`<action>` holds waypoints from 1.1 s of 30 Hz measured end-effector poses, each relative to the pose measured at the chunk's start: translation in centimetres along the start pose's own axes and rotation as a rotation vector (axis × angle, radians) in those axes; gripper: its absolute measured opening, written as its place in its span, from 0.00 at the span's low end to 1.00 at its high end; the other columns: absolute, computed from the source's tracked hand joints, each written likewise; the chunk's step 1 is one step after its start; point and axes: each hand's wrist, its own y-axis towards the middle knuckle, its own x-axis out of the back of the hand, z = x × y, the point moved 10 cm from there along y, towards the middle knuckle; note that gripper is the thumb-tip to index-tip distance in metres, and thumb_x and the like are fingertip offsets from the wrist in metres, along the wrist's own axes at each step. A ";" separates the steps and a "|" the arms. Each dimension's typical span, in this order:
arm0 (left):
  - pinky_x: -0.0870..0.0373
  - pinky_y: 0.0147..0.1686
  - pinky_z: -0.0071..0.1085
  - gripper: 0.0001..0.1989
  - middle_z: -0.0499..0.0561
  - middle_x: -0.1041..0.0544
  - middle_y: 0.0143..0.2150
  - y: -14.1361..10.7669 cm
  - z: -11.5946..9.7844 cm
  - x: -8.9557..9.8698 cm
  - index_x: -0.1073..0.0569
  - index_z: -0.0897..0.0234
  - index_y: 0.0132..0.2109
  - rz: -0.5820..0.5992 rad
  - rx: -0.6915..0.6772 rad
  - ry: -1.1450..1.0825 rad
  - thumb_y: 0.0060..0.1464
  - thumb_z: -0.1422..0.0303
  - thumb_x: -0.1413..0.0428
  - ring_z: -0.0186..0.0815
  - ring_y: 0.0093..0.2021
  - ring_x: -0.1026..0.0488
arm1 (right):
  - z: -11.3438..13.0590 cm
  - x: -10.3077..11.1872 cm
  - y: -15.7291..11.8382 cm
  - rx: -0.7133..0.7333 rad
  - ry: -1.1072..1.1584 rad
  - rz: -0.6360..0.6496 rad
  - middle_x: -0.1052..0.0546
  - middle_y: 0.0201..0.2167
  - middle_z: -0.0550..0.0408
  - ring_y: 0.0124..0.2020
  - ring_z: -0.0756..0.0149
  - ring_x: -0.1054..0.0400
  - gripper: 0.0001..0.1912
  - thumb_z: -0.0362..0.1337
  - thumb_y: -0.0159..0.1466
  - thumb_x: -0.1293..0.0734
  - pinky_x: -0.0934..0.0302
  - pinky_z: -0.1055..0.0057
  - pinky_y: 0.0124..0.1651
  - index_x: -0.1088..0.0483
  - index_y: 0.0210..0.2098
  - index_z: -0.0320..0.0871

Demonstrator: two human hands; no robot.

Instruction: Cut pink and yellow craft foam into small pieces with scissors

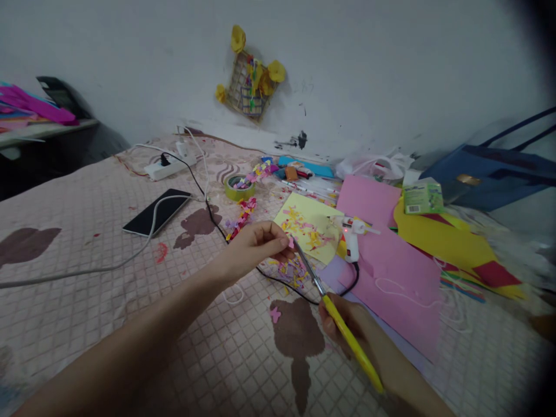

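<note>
My left hand (264,243) is closed in a pinch on a small pink paper piece (291,242) near the middle of the view. In my right hand (347,324) is a tool with a yellow handle (350,339) and a thin metal front part (309,267), its tip beside the pink piece. Behind the hands, yellow and pink scraps lie on a pale yellow sheet (304,223). A white glue gun (351,237) with a red light rests at the sheet's right edge. A pink butterfly-like cutout (275,314) lies on the patterned cloth.
A black phone (157,212) and white power strip (170,167) lie left, with cables crossing the cloth. A tape roll (240,187) holds small pieces. Pink sheets (395,278), yellow paper (452,240), a green box (423,198) and a blue bag (495,174) are right.
</note>
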 end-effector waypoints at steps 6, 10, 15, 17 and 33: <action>0.29 0.35 0.27 0.10 0.50 0.23 0.30 0.1 0.0 0.1 0.31 0.69 0.33 0.000 0.003 0.001 0.51 0.66 0.40 0.29 0.30 0.26 | 0.5 0.1 -0.2 0.004 -0.136 0.003 0.37 0.16 0.59 0.18 0.71 0.44 0.18 0.52 0.56 0.36 0.49 0.75 0.20 0.38 0.21 0.44; 0.29 0.34 0.26 0.10 0.50 0.23 0.30 0.2 0.1 0.1 0.31 0.69 0.33 0.023 -0.001 -0.023 0.51 0.66 0.40 0.28 0.29 0.26 | 0.6 -0.2 -0.4 -0.051 -0.157 0.031 0.39 0.16 0.61 0.16 0.74 0.48 0.19 0.53 0.55 0.36 0.52 0.76 0.19 0.39 0.22 0.44; 0.28 0.34 0.27 0.10 0.51 0.22 0.31 0.2 0.0 0.0 0.31 0.69 0.33 0.047 0.010 -0.036 0.51 0.66 0.40 0.30 0.31 0.25 | -0.1 -0.3 -0.7 -0.169 -0.045 0.014 0.38 0.16 0.60 0.17 0.73 0.46 0.21 0.55 0.57 0.41 0.52 0.76 0.20 0.40 0.22 0.44; 0.28 0.35 0.28 0.10 0.52 0.21 0.32 0.2 0.0 0.0 0.32 0.69 0.33 0.056 0.021 -0.032 0.51 0.66 0.40 0.30 0.31 0.24 | -0.3 -0.5 -0.7 -0.194 0.003 0.017 0.37 0.16 0.60 0.17 0.72 0.45 0.20 0.54 0.57 0.40 0.51 0.76 0.20 0.40 0.22 0.44; 0.27 0.34 0.27 0.13 0.53 0.21 0.32 0.2 -0.2 -0.2 0.32 0.70 0.32 0.116 0.021 0.042 0.49 0.64 0.39 0.30 0.31 0.24 | 1.6 0.2 -1.3 -0.058 0.037 0.156 0.25 0.29 0.53 0.34 0.62 0.30 0.11 0.46 0.54 0.36 0.33 0.66 0.33 0.29 0.26 0.46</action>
